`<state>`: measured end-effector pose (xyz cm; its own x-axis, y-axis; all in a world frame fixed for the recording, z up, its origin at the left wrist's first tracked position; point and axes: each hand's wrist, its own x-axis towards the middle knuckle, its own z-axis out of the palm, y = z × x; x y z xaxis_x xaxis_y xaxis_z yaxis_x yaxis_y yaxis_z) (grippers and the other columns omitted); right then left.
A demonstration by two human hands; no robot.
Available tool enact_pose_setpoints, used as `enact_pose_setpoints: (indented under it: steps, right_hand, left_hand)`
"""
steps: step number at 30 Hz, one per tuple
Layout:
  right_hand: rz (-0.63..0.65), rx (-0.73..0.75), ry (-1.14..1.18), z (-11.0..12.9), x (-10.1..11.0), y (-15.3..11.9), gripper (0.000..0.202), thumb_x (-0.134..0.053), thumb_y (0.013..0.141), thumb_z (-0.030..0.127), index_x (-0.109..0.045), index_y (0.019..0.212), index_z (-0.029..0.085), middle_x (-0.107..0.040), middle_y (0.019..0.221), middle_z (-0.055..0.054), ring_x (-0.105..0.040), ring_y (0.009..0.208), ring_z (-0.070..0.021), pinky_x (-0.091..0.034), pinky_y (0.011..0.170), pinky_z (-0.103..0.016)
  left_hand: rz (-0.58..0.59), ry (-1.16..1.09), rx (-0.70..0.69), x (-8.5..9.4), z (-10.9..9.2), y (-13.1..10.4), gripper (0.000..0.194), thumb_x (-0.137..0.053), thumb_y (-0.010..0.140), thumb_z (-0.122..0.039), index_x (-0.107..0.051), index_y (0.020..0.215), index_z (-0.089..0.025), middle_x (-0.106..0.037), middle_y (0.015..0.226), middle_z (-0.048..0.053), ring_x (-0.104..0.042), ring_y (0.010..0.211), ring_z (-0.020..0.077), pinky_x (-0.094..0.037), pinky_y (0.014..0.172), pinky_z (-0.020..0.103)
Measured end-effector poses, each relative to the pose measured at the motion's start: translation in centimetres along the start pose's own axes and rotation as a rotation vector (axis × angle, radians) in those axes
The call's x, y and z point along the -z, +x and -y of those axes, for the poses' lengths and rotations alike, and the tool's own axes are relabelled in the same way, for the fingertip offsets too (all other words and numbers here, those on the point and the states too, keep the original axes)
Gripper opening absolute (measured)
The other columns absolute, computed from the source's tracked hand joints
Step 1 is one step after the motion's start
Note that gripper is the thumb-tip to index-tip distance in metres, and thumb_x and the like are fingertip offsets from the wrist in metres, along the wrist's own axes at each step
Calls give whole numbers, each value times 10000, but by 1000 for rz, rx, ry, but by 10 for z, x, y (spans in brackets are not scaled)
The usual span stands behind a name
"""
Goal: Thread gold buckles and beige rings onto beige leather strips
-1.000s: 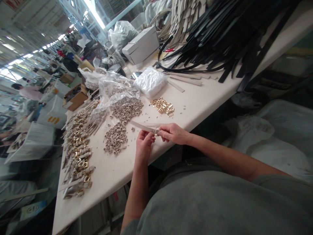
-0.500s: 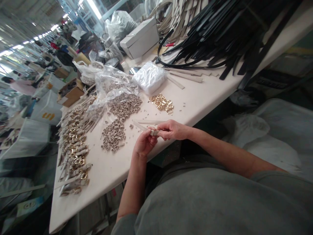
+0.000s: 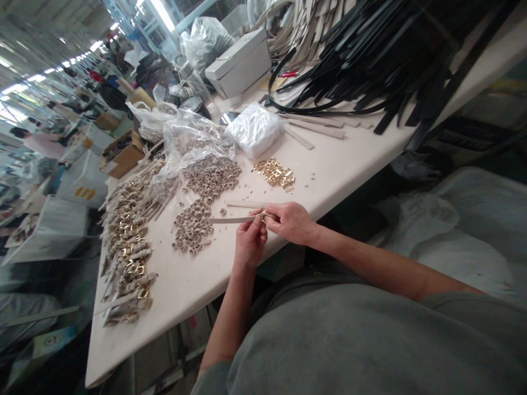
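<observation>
My left hand (image 3: 250,241) and my right hand (image 3: 291,222) meet at the table's near edge, both closed on one beige strap (image 3: 230,220). Its long end points left toward a pile of small beige loops (image 3: 193,227). The short end is between my fingers, where fine detail is too small to make out. Just beyond my hands lies another beige strap (image 3: 242,203), flat on the table. Farther back is a heap of gold buckles (image 3: 275,173).
Finished-looking straps with gold buckles (image 3: 127,252) lie in a long row on the left. Behind the loops sit a clear plastic bag (image 3: 193,137) and a white plastic bundle (image 3: 254,130). A white box (image 3: 239,63) and many black straps (image 3: 382,60) occupy the back.
The strap has turned, its long end now lying level and reaching farther left. My left hand has moved slightly right and its grip has shifted; my right hand has barely moved.
</observation>
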<state>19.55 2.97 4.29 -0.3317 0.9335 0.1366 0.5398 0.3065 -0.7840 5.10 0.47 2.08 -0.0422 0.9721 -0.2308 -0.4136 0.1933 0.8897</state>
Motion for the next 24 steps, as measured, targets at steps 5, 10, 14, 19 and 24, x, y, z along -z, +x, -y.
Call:
enact_pose_setpoints:
  steps: [5,10,14,19,24]
  right_hand:
    - [-18,47,51,4,-3,0,149,-554,811,216,-654,704,192,-649,658,-2,-464,569,-118,-292,578,-254]
    - [5,52,90,-4,-4,1,239,-557,848,267,-587,629,180,-554,580,14,-411,547,-108,-266,556,-256]
    - [69,87,207,-4,1,1,293,-539,885,313,-599,635,172,-561,596,17,-435,567,-101,-292,567,-241]
    - [217,-7,351,-4,3,3,249,-523,858,281,-630,665,166,-534,538,37,-454,511,-92,-296,524,-228]
    - [220,-6,218,-5,3,5,238,-533,841,271,-592,633,173,-528,550,28,-448,534,-100,-286,534,-237]
  left_hand:
    - [14,-40,3,2,1,-2,468,-843,672,-497,-742,996,-175,-512,534,-60,-379,408,29,-267,375,164]
    - [-78,58,-69,8,-1,0,460,-794,716,-536,-752,941,-137,-603,603,-14,-485,486,50,-343,439,176]
    - [-95,97,-48,9,2,2,432,-815,682,-529,-737,822,-128,-606,570,-10,-485,460,54,-345,433,184]
    - [-101,77,-85,8,6,-2,440,-829,653,-544,-736,802,-140,-617,557,-5,-483,436,57,-330,411,187]
    - [-137,85,-134,7,9,-5,421,-848,625,-513,-758,824,-154,-652,590,2,-512,465,69,-377,456,202]
